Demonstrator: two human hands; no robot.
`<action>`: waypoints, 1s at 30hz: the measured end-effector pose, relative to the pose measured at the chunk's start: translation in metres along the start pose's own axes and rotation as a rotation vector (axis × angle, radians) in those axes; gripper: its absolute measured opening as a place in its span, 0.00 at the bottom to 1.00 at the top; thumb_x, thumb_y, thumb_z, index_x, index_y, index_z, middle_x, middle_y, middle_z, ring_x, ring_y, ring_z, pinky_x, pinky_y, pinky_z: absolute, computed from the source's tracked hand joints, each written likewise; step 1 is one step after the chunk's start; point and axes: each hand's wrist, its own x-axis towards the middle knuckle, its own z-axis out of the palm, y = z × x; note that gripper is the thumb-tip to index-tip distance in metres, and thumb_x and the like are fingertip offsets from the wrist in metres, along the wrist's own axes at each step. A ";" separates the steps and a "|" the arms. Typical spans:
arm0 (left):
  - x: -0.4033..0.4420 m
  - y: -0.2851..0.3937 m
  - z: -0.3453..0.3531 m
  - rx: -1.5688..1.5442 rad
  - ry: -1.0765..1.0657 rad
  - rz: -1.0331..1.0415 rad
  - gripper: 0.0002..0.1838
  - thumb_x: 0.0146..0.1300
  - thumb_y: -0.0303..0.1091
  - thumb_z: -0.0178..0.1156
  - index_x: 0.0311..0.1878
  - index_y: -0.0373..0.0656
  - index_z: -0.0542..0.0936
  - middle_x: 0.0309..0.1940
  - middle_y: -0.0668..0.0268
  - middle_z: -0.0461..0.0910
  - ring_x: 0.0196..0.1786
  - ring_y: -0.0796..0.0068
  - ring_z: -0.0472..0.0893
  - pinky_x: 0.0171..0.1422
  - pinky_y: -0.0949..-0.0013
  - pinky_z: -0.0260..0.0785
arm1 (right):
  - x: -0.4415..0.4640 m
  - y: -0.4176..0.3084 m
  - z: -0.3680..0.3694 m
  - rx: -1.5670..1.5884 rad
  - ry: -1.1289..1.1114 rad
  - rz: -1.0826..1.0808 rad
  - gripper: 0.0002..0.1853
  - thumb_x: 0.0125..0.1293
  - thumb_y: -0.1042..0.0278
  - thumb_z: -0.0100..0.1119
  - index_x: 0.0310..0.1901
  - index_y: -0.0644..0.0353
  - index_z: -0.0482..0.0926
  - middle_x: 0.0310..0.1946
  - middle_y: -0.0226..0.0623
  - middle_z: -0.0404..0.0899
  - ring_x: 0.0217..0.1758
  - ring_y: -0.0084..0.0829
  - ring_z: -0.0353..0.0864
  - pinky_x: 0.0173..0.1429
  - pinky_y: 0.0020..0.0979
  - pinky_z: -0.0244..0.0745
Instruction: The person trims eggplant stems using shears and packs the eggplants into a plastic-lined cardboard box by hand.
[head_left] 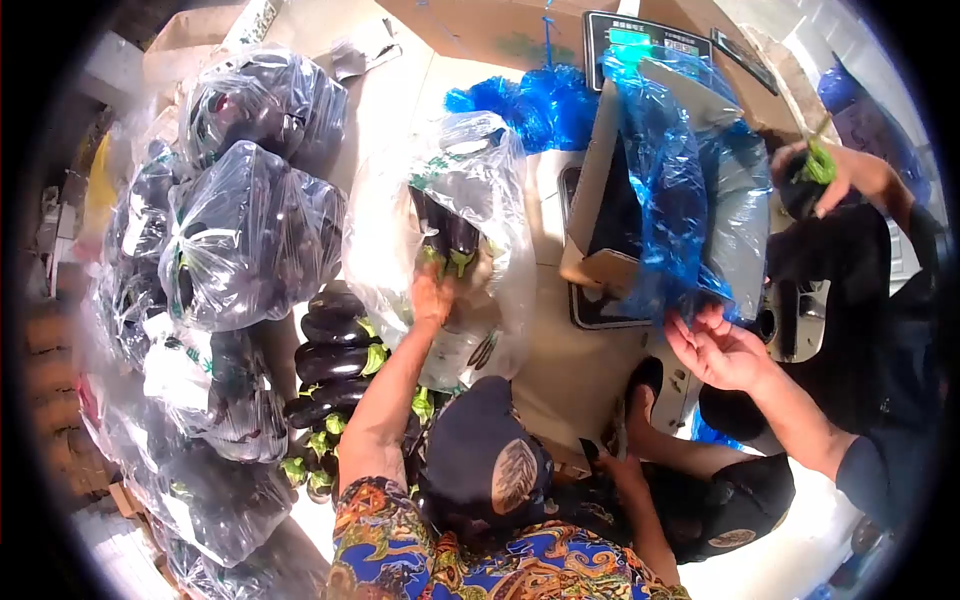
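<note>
Pinching the lower edge of the blue bag [672, 190] in the half-curled left hand [728, 352] – lightly, to spare thin film; gripping the eggplant [797, 192] beyond the bag in the right hand [858, 172], fingers wrapped round – firmly, without bruising

my view: bright, pale floor [810, 530] washed out low right. glare streaks on clear plastic bags [255, 255] and crinkled blue plastic bag [668, 195]. fisheye bend, edges soft toward black rim.
</note>
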 end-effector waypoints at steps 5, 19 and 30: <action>0.048 -0.014 0.027 0.054 0.166 -0.099 0.35 0.53 0.47 0.68 0.62 0.42 0.69 0.48 0.47 0.80 0.51 0.44 0.78 0.59 0.52 0.70 | -0.021 -0.056 -0.005 -0.072 -0.136 0.147 0.25 0.61 0.58 0.64 0.52 0.71 0.74 0.40 0.41 0.81 0.41 0.31 0.80 0.47 0.32 0.73; 0.049 0.040 -0.018 -1.153 -0.322 -0.849 0.19 0.60 0.44 0.63 0.48 0.41 0.78 0.34 0.62 0.79 0.33 0.73 0.79 0.37 0.67 0.78 | -0.041 -0.111 0.016 -0.196 -0.008 0.142 0.23 0.62 0.57 0.63 0.51 0.66 0.73 0.39 0.38 0.77 0.39 0.28 0.77 0.45 0.30 0.72; 0.011 0.088 -0.091 -1.552 -0.049 -0.755 0.21 0.67 0.33 0.56 0.63 0.54 0.70 0.41 0.60 0.78 0.36 0.72 0.78 0.29 0.75 0.72 | -0.021 -0.076 0.008 -0.091 -0.114 0.160 0.20 0.61 0.56 0.64 0.45 0.66 0.77 0.34 0.36 0.80 0.36 0.27 0.78 0.42 0.29 0.72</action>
